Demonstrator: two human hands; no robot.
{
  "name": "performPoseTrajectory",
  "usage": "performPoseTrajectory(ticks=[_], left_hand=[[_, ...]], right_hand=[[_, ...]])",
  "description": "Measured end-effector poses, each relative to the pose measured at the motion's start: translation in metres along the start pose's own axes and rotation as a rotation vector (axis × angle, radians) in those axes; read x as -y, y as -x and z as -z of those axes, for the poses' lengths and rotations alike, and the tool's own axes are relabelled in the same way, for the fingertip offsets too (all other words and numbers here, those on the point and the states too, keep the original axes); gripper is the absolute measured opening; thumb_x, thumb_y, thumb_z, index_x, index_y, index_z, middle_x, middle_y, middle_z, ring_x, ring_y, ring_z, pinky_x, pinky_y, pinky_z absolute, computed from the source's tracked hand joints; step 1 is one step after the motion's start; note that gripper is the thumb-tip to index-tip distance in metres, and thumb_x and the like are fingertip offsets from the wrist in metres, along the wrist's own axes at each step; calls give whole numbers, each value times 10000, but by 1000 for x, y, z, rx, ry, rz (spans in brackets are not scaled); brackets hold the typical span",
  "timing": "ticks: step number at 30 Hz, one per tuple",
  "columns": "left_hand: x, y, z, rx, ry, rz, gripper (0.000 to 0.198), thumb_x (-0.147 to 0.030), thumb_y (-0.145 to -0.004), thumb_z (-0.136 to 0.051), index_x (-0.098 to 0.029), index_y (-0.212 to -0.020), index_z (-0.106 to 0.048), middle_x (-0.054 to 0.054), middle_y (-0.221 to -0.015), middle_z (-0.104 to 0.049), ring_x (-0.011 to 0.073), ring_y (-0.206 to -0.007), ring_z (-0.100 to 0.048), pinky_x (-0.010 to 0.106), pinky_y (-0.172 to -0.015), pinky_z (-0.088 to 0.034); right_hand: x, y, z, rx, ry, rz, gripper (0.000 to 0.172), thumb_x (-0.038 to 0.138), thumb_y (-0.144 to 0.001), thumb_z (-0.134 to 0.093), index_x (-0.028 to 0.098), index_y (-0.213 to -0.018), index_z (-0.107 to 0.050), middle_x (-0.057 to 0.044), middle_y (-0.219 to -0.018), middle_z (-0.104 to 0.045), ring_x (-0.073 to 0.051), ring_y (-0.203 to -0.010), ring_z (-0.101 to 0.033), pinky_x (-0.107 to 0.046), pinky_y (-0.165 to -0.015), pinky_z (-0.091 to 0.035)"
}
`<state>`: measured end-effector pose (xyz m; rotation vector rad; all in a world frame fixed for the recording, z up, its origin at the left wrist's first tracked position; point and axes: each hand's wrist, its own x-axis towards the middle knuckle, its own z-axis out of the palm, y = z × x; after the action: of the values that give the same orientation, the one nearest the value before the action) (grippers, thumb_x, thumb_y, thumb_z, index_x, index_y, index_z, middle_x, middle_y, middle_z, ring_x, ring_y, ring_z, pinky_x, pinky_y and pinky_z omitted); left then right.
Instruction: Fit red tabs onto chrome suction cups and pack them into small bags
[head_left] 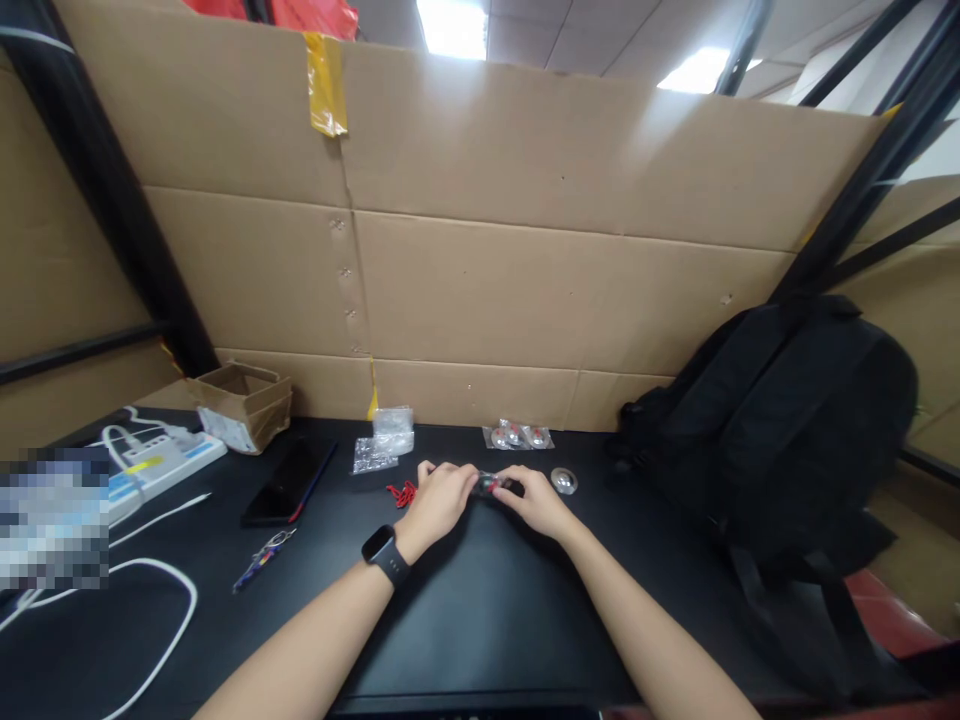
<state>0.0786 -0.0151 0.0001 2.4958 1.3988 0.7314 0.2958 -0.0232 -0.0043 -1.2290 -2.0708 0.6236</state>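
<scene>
My left hand (441,498), with a black watch on its wrist, and my right hand (536,500) meet over the black table (465,600). Both are closed in a pinch on one small clear and dark piece (491,484) held between them. A red cord (403,492) lies on the table just left of my left hand. A round clear dome (564,480) sits just right of my right hand. Further back lie a clear packet with red-marked round pieces (518,436) and two small plastic bags (386,438).
A black backpack (780,420) fills the table's right side. At the left are a dark phone (289,480), a small cardboard box (241,405), a white power strip (161,462) with white cables (161,590), and a small clip tool (264,555). Cardboard walls (525,250) close the back.
</scene>
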Motion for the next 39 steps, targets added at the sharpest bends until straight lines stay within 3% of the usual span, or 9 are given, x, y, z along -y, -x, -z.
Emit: performPoseTrajectory(ticks=[5, 11, 14, 17, 19, 25, 31, 34, 39], left_hand=[[9, -3, 12, -24, 62, 75, 247, -361, -1040, -365, -275, -1086, -592, -7, -843, -739, 207, -911, -658, 383, -885, -275], [24, -7, 23, -183, 91, 186, 268, -393, -1001, -436, -280, -1231, -515, 38, -1112, -729, 245, -1100, -624, 413, -942, -298], [31, -8, 30, -209, 80, 203, 243, -351, -980, -465, -268, -1194, -545, 44, -1083, -731, 242, -1090, -623, 416, -952, -305], [36, -9, 45, -266, 36, 233, 213, -297, -957, -485, -265, -1145, -580, 37, -1014, -743, 238, -1067, -631, 412, -948, -306], [41, -9, 60, -314, 4, 261, 198, -279, -940, -496, -275, -1106, -604, 28, -990, -749, 236, -1051, -638, 405, -932, -310], [84, 3, 106, -377, -125, 379, 228, -291, -933, -474, -296, -1093, -637, 42, -1079, -743, 255, -1090, -624, 410, -917, -338], [135, 14, 109, -6, -189, 386, 417, -408, -748, -719, -312, -1152, -679, 73, -1235, -686, 341, -1168, -573, 424, -922, -400], [138, 15, 105, 114, -129, 326, 513, -477, -645, -799, -335, -1128, -700, 54, -1190, -708, 346, -1140, -592, 429, -942, -404], [123, 16, 107, 136, -101, 301, 457, -540, -673, -766, -337, -1080, -722, 44, -1117, -743, 337, -1117, -616, 423, -952, -393]], right_hand=[[2, -20, -6, 47, -278, -70, 308, 427, -866, -658, 160, -1005, -722, -61, -894, -758, -195, -764, -678, -287, -715, -508], [-1, -83, 14, -12, 33, -276, 230, 339, -839, -635, 126, -865, -719, -37, -734, -727, -169, -706, -668, -245, -648, -485], [-1, -117, 14, 4, 163, -358, 173, 293, -806, -667, 131, -777, -721, -22, -643, -693, -160, -648, -650, -231, -602, -460], [5, -137, 5, -1, 330, -423, 127, 229, -749, -729, 140, -840, -729, -83, -792, -741, -199, -774, -689, -253, -679, -481], [13, -142, -2, -27, 447, -452, 251, 209, -739, -744, 134, -977, -716, -165, -995, -738, -262, -937, -693, -311, -775, -496], [34, -128, -6, -53, 655, -464, 363, 260, -842, -646, 178, -1195, -620, -206, -1160, -684, -335, -1103, -652, -413, -893, -475], [37, -92, 3, -77, 679, -328, 237, 288, -887, -576, 242, -1100, -671, -116, -1033, -728, -278, -967, -688, -323, -781, -460], [29, -69, 12, -105, 589, -241, 196, 243, -855, -588, 253, -1014, -701, -59, -856, -733, -221, -808, -685, -272, -676, -420], [-4, -32, 45, -126, 450, -188, 186, 254, -835, -567, 234, -964, -701, -5, -718, -677, -165, -648, -616, -253, -631, -412]])
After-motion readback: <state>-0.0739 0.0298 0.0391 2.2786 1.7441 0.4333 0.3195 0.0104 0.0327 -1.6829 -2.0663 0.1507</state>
